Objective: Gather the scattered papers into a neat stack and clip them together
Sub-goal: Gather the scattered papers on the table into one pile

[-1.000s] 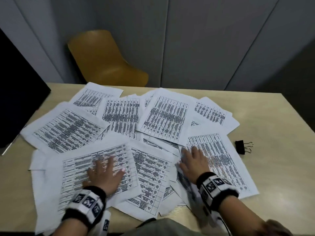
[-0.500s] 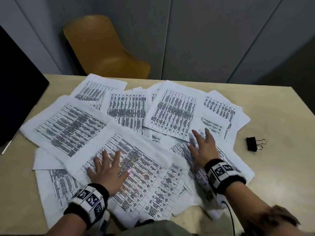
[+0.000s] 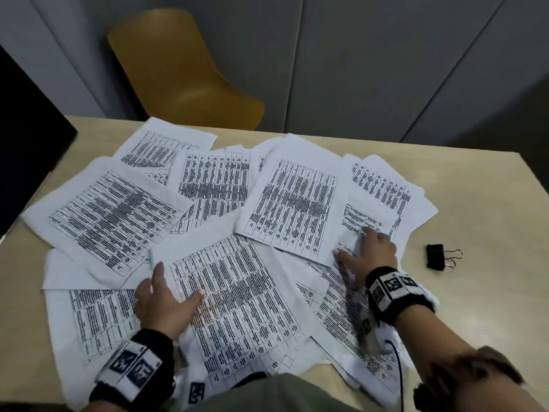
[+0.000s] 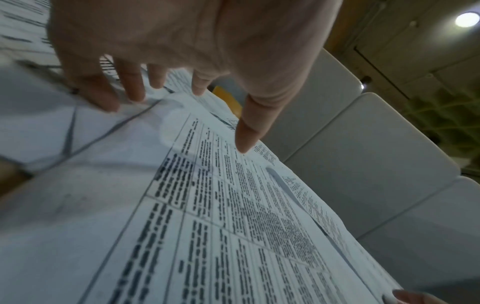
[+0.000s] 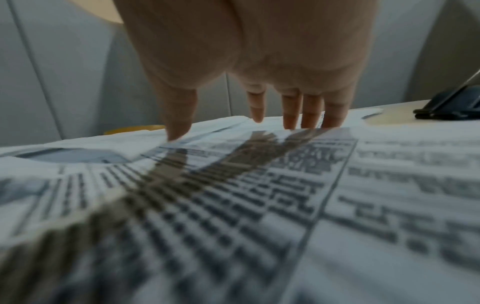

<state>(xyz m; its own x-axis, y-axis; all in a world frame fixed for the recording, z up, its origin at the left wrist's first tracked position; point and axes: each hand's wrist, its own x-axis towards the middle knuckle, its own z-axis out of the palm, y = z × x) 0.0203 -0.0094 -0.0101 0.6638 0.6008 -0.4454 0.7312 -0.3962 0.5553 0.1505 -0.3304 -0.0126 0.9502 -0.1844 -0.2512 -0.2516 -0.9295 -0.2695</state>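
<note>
Several white printed papers lie scattered and overlapping across the beige table. My left hand presses flat on the near sheet, fingers spread and straight; the left wrist view shows the left hand with its fingertips on the sheet. My right hand rests flat on the right-hand sheets, straight fingers touching the paper; in the right wrist view the right hand lies the same way. A black binder clip lies apart on the bare table to the right, also seen as the clip.
A yellow chair stands behind the table's far edge. A dark screen stands at the left edge. Grey wall panels close the back. Bare table lies right of the papers around the clip.
Both hands have slid forward over the papers. The near sheet under my left hand has turned and moved toward the middle. My right hand has moved up and right toward the far sheets.
</note>
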